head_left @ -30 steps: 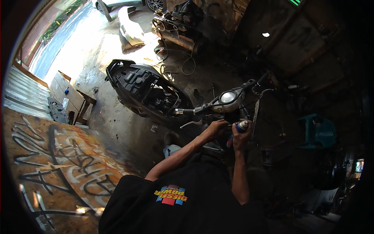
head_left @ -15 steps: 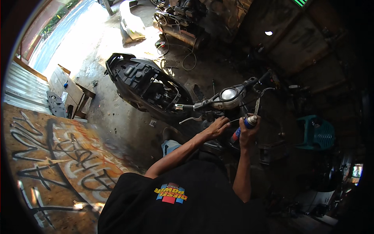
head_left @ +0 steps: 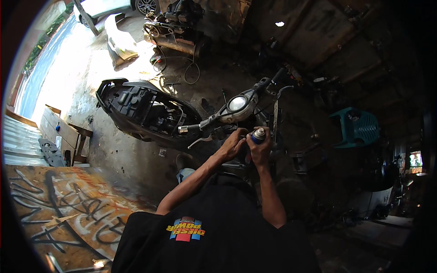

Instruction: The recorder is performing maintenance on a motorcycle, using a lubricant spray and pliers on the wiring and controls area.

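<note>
My right hand (head_left: 260,149) is wrapped around an aerosol spray can (head_left: 258,135), its pale top and nozzle facing up and its blue body mostly hidden by the fingers. Close against it on the left is my left hand (head_left: 233,144), fingers bent and drawn together; what they grip, if anything, is hidden. Both hands are over the front of a partly stripped scooter (head_left: 150,107), just on my side of its handlebar (head_left: 214,120). A round gauge (head_left: 237,103) sits mid-handlebar, and a brake lever (head_left: 200,141) juts toward me left of my hands.
A teal plastic chair (head_left: 355,127) stands at right. An engine (head_left: 175,34) and a pale body panel (head_left: 120,41) rest on the floor beyond the scooter. At left are a wooden bench (head_left: 63,132) and a spray-painted board (head_left: 82,204).
My hands have come closer together, the can now beside my left fingers. A thin straw that ran between can and left hand no longer shows. The whole view has swung right.
</note>
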### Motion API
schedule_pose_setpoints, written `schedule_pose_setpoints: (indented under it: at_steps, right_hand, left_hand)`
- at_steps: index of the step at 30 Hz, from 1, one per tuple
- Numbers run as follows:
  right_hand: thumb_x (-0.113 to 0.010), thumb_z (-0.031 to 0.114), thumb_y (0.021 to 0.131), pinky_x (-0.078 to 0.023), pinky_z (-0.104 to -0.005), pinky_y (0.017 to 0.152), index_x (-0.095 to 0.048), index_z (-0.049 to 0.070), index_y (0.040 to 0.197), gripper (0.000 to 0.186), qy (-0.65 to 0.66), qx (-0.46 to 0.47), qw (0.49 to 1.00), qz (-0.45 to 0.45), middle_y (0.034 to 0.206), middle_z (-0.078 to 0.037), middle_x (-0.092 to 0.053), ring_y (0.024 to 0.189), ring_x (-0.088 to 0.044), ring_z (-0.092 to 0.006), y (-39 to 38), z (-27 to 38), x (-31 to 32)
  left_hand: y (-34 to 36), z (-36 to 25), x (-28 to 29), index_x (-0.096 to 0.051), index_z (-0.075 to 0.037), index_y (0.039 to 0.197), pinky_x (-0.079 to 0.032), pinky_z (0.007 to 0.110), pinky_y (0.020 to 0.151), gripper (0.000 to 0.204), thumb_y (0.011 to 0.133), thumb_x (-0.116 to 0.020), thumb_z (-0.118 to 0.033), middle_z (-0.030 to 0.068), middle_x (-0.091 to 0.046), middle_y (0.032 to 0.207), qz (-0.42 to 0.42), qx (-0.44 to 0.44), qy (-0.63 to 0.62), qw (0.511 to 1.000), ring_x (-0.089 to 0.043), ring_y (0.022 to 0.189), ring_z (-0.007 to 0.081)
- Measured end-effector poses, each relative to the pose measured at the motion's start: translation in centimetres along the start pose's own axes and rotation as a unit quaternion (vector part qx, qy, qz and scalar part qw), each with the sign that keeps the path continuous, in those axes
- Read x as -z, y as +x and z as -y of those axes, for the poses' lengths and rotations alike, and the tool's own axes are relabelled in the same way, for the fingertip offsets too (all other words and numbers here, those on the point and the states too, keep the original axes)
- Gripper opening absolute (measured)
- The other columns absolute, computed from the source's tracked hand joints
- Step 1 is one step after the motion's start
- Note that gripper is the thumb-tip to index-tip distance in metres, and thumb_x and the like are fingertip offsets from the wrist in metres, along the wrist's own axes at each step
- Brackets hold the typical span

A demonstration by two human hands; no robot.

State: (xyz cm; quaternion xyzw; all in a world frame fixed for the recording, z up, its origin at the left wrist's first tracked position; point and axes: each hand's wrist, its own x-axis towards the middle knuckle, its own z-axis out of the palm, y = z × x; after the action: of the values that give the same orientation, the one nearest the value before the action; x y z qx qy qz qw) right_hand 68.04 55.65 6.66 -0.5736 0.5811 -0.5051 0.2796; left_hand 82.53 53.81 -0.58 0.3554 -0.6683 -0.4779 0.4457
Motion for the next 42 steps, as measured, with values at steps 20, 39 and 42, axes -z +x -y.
schedule_pose_setpoints:
  at_steps: [20, 39, 42]
  right_hand:
    - [-0.078, 0.01, 0.087, -0.053, -0.0287, 0.079, -0.058, 0.005, 0.118, 0.037, 0.082, -0.092, 0.991, 0.057, 0.094, -0.004, -0.064, 0.085, -0.063, -0.0127, 2.0, 0.7, 2.3]
    - [-0.071, 0.021, 0.094, -0.048, -0.0403, 0.099, -0.049, 0.014, 0.144, 0.055, -0.047, -0.065, 0.993, 0.081, 0.13, -0.016, -0.059, 0.115, -0.06, -0.0271, -4.3, 0.6, 3.1]
    - [-0.074, 0.019, 0.093, -0.047, -0.045, 0.105, -0.047, 0.012, 0.145, 0.059, -0.062, -0.033, 0.99, 0.123, 0.135, -0.02, -0.057, 0.126, -0.058, -0.0367, -4.4, 0.3, 3.3]
  left_hand:
    - [1.5, -1.6, 2.2, -0.071, 0.007, 0.099, -0.051, 0.044, 0.067, 0.052, 0.108, -0.05, -0.04, 0.0237, -0.07, 0.086, 0.083, 0.094, 0.098, 0.987, -0.069, 0.077, 0.0356]
    - [1.8, 0.8, 1.8, -0.071, 0.005, 0.086, -0.047, 0.032, 0.055, 0.058, 0.109, -0.042, -0.04, 0.0075, -0.066, 0.069, 0.052, 0.266, -0.089, 0.958, -0.06, 0.063, 0.0134]
    - [2.1, 0.1, 1.5, -0.07, 0.003, 0.101, -0.048, 0.03, 0.059, 0.053, 0.11, -0.039, -0.04, 0.006, -0.069, 0.081, 0.066, 0.217, -0.124, 0.966, -0.06, 0.067, 0.0123]
